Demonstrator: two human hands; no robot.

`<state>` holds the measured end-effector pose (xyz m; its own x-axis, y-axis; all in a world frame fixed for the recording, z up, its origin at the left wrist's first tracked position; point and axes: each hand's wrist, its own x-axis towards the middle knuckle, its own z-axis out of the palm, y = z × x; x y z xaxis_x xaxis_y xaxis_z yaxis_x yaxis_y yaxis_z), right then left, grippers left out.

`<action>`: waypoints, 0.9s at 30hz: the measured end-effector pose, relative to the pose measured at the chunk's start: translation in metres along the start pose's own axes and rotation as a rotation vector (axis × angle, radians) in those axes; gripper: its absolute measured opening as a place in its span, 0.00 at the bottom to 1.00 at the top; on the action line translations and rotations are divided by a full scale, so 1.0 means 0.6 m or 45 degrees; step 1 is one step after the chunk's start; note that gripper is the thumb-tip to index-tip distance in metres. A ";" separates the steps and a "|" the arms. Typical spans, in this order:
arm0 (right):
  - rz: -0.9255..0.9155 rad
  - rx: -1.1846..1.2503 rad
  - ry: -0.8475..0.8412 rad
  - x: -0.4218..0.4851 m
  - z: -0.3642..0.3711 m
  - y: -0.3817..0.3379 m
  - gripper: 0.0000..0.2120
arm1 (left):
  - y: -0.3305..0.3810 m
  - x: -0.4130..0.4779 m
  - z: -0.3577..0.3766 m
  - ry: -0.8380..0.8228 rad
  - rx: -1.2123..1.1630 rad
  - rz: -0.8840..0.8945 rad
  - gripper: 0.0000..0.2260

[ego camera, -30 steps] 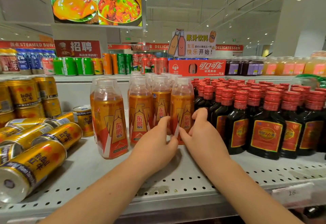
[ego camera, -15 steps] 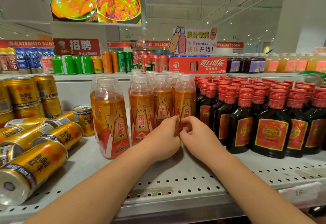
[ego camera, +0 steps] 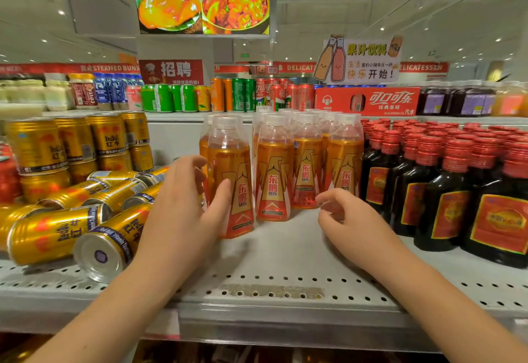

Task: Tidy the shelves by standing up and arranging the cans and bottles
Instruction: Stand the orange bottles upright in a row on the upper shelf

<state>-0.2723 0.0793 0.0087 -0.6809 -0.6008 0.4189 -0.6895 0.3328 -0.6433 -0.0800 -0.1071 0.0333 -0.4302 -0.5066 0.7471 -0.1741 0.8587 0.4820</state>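
Orange drink bottles with clear caps stand in rows on the white perforated shelf (ego camera: 285,265). The front left bottle (ego camera: 233,159) stands a little apart from the others (ego camera: 274,174). My left hand (ego camera: 183,214) wraps it, thumb across the label and fingers round its left side. My right hand (ego camera: 348,219) hovers low in front of the right-hand orange bottle (ego camera: 344,162), fingers loosely curled and holding nothing. Several gold cans (ego camera: 57,231) lie on their sides at the left, one (ego camera: 108,251) with its base facing me.
Stacked upright gold cans (ego camera: 37,145) stand behind the fallen ones. Dark bottles with red caps (ego camera: 445,185) fill the shelf's right side. The higher back shelf holds coloured cans (ego camera: 240,94) and a red carton (ego camera: 368,101).
Both hands left the right-hand orange bottle. My left hand moved left onto the front left bottle; my right hand drew back and down, fingers loosened.
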 end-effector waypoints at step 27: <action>-0.010 0.103 0.132 -0.069 -0.039 -0.037 0.37 | 0.058 0.055 0.044 -0.254 -0.385 -0.137 0.15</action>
<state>-0.2348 0.1137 0.0207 -0.7003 -0.5232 0.4857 -0.6756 0.2661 -0.6875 -0.1238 -0.0917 0.0626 -0.5931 -0.5418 0.5956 0.0292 0.7248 0.6884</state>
